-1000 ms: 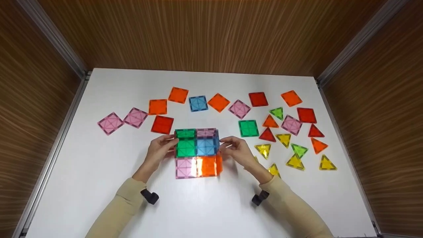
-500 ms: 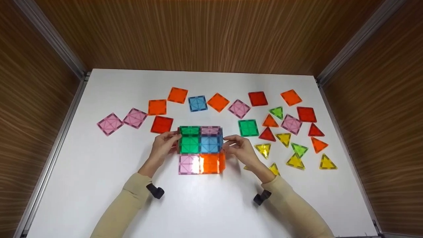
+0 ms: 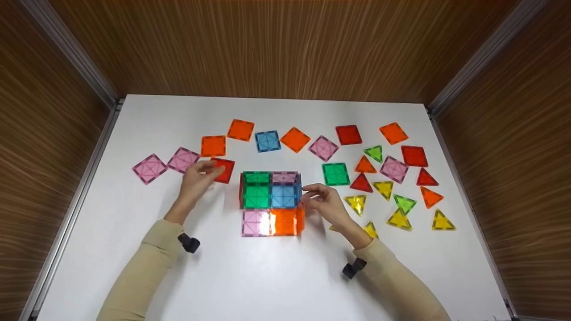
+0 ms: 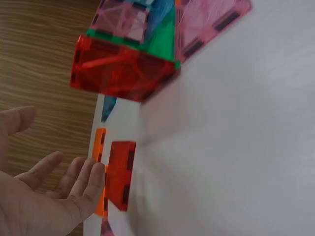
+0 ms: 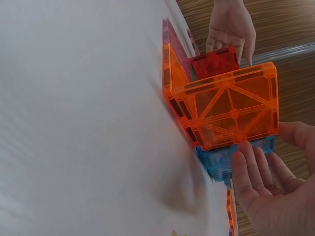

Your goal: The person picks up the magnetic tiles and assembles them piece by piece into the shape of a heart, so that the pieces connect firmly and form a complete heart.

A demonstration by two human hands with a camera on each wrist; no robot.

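Observation:
My left hand point(image 3: 196, 178) is over a flat red square tile point(image 3: 225, 171) left of the structure. Its fingers are spread and relaxed in the left wrist view, with nothing between them. The built structure point(image 3: 257, 196) is of see-through magnetic tiles: green and blue squares, upright walls behind and at the sides, and a pink and an orange square laid flat in front. A red tile point(image 4: 120, 69) stands as its left wall. My right hand point(image 3: 324, 203) rests at the right side, extended fingers against the upright orange tile point(image 5: 231, 110) and blue tile point(image 5: 219, 160).
Orange, blue and pink squares lie in an arc behind the structure, among them a blue square point(image 3: 267, 141). At the right are a green square point(image 3: 335, 174) and several triangles, such as a yellow triangle point(image 3: 443, 220). Wood-grain panels point(image 3: 285, 49) border the white table.
My left hand has let go of the structure's left side and moved left and back to the red square. The structure shifted slightly right and back earlier. My right hand stays at its right side.

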